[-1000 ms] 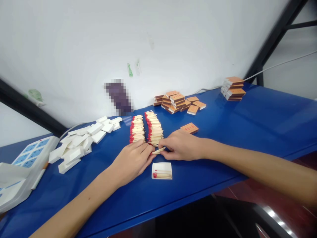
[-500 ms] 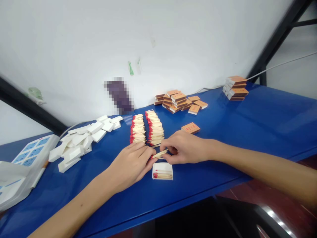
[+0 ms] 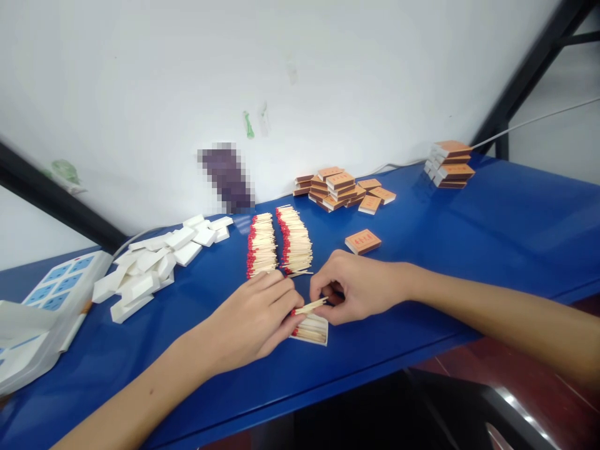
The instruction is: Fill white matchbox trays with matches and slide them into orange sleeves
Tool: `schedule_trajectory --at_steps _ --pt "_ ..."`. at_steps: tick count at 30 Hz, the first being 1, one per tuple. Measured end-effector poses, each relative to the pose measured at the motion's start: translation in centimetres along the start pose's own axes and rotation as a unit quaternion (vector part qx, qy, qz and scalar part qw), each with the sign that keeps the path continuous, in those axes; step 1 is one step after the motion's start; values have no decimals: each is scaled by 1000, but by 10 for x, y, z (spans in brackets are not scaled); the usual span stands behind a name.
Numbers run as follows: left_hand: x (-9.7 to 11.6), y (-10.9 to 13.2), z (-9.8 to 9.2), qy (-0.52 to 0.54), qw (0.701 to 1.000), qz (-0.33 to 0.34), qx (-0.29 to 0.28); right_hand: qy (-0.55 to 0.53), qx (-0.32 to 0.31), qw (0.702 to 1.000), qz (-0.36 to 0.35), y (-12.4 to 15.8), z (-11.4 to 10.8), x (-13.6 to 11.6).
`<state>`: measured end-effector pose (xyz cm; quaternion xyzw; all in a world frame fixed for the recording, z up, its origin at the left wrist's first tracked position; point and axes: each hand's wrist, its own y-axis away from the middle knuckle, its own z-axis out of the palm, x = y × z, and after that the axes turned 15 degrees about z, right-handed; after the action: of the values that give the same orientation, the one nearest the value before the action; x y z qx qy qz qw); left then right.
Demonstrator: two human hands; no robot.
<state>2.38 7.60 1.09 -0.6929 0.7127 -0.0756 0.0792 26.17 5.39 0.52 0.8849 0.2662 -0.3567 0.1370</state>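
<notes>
— Both hands came down onto the tray on the counter?
— Yes: the right hand pinches a few matches just above the tray; the left hand touches its left edge, grip unclear.

Single head-worn view, forward and down over the blue table.
It looks from just above the table's near edge toward the white wall at its far edge, close in; the left hand and right hand meet at a bundle of matches by the near edge, mid-frame.
</notes>
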Motion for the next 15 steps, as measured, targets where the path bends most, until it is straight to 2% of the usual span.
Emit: schedule_trajectory --at_steps 10,15 --pt "0 0 0 55 998 -9 22 39 16 999 -9 -1 1 0" --pt "-1 0 3 59 997 -6 53 59 36 997 -25 -1 1 1"
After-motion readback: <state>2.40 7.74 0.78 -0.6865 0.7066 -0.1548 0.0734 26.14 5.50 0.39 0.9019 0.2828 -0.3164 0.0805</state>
